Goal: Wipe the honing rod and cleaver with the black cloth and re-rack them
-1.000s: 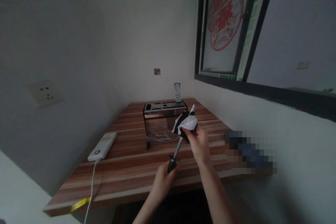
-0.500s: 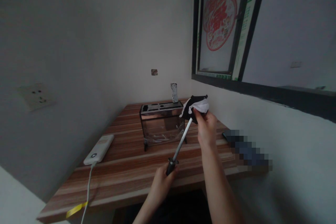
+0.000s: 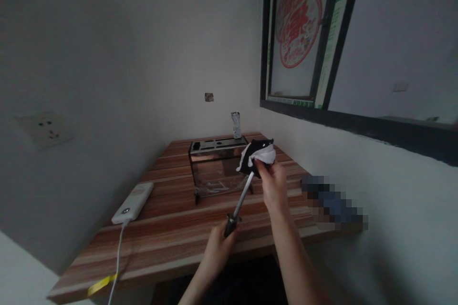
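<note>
Two bare hands working on a metal rod above a wooden table. The left hand [image 3: 219, 243], at the near side, is curling closely around the black handle [image 3: 231, 226] of the metal rod [image 3: 244, 194]. The right hand [image 3: 274, 181], farther off and to the right, is pinching a black-and-white cloth [image 3: 257, 155] between thumb and fingers. The metal rod is slanting between the hands: its handle is sitting in the left hand, and its shaft is rising away toward the far right, just to the left of the right hand. The upper end of the shaft is meeting the lower edge of the cloth; whether the cloth is wrapping around the tip or only covering it from view, one cannot tell.

Beyond the metal rod, a rack [image 3: 216, 171] with a slotted top and a see-through front is standing on the wooden table [image 3: 171, 236]. A silvery upright object [image 3: 236, 125] is showing at the far right of the rack's top. To the left, a white device [image 3: 133, 202] is lying well apart from both hands, and a white cable [image 3: 118, 252] is running from it over the near edge, crossing a yellow strip [image 3: 102, 285]. To the right of the right hand, a dark object [image 3: 334, 202] is resting near the table's right edge, its details being blurred by pixelation.
</note>
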`<act>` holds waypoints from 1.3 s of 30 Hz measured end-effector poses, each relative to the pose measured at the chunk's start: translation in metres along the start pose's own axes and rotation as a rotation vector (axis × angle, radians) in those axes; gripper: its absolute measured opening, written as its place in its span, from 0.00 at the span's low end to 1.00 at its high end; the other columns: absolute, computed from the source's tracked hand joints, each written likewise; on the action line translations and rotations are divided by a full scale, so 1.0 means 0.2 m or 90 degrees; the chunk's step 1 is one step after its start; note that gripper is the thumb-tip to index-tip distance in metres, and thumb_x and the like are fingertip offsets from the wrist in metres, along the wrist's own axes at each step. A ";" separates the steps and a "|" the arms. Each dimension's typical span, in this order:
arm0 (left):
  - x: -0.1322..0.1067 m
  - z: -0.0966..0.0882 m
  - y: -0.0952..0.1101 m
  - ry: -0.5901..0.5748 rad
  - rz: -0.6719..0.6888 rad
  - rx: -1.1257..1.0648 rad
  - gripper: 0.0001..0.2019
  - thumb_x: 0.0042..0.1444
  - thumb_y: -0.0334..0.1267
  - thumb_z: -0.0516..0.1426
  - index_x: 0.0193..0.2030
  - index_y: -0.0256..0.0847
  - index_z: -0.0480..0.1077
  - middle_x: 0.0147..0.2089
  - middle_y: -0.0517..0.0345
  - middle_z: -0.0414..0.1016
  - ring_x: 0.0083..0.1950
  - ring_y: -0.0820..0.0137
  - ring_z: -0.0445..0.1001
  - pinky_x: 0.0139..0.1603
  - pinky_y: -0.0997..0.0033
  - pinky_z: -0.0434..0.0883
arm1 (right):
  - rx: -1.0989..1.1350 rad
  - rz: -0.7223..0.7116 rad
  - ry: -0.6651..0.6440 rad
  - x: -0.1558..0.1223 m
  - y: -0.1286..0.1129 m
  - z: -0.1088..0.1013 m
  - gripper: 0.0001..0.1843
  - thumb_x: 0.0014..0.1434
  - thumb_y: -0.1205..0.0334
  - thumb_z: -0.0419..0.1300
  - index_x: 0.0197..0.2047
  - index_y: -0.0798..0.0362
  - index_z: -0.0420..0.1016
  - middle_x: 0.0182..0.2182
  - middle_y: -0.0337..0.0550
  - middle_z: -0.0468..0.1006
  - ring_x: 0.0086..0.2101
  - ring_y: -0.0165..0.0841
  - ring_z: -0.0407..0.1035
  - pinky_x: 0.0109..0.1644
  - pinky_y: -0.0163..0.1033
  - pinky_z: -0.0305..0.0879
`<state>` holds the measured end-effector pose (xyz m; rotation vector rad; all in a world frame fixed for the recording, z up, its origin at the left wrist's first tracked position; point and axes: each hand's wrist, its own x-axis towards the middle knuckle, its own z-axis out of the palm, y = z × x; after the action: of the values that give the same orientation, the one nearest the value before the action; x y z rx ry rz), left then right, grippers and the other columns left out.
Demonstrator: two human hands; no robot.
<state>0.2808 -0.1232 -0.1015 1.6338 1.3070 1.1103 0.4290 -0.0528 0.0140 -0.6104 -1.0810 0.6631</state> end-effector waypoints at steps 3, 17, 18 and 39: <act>0.01 0.00 -0.01 0.001 -0.009 -0.026 0.16 0.55 0.45 0.53 0.37 0.32 0.73 0.28 0.60 0.68 0.31 0.71 0.64 0.34 0.75 0.62 | -0.022 0.033 -0.051 -0.08 0.05 0.01 0.12 0.51 0.55 0.64 0.34 0.55 0.77 0.31 0.44 0.81 0.34 0.36 0.74 0.39 0.37 0.69; 0.03 0.01 -0.06 0.024 -0.071 -0.125 0.13 0.49 0.45 0.56 0.28 0.34 0.68 0.22 0.65 0.59 0.24 0.77 0.53 0.24 0.78 0.54 | -0.005 0.172 -0.162 -0.43 0.12 0.04 0.12 0.47 0.61 0.65 0.37 0.54 0.74 0.35 0.47 0.82 0.38 0.40 0.76 0.44 0.40 0.72; 0.03 0.01 -0.07 0.031 -0.083 -0.132 0.13 0.48 0.44 0.56 0.27 0.34 0.67 0.21 0.65 0.59 0.23 0.77 0.53 0.23 0.78 0.53 | -0.003 0.174 -0.171 -0.44 0.12 0.04 0.12 0.46 0.62 0.65 0.37 0.54 0.74 0.35 0.47 0.82 0.39 0.40 0.76 0.44 0.40 0.72; 0.02 0.01 -0.06 0.020 -0.033 -0.130 0.14 0.52 0.45 0.55 0.31 0.33 0.69 0.24 0.63 0.60 0.25 0.76 0.54 0.25 0.78 0.55 | -0.083 0.134 -0.154 -0.40 0.03 0.06 0.10 0.51 0.58 0.63 0.35 0.55 0.76 0.33 0.48 0.81 0.36 0.40 0.76 0.40 0.39 0.72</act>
<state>0.2799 -0.1172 -0.1128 1.4303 1.2067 1.2007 0.3920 -0.1063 -0.0336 -0.7789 -1.3035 0.8701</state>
